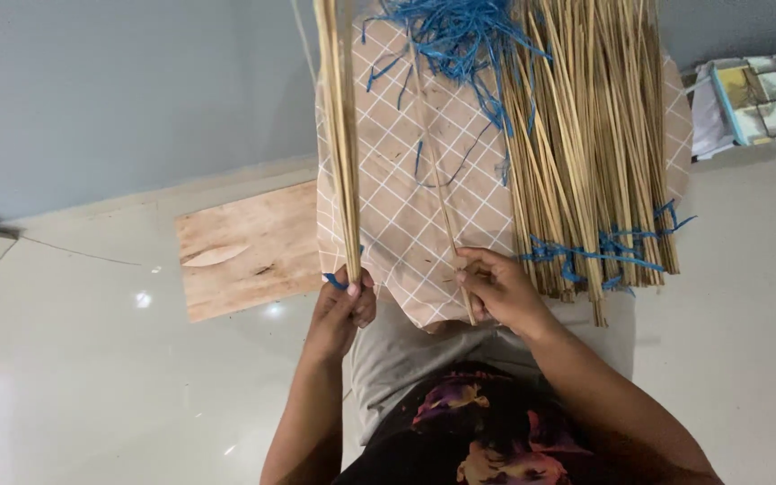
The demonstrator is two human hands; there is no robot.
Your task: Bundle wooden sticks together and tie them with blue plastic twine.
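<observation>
My left hand (341,305) grips a thin bundle of sticks (343,135) at frame centre-left; right hand (496,289) fingers pinch a single stick (446,224) over the checked cloth (406,180). Risk as I judge it: single stick slips or snaps, blue string (586,251) snags.

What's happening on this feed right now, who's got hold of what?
A person sits over a checked beige cloth spread on the lap. The left hand grips a slim bunch of thin tan sticks upright, with a bit of blue string at the fist. The right hand pinches a single thin stick lying on the cloth. Beside it rests a large sheaf of tan sticks bound with frayed blue plastic twine.
</observation>
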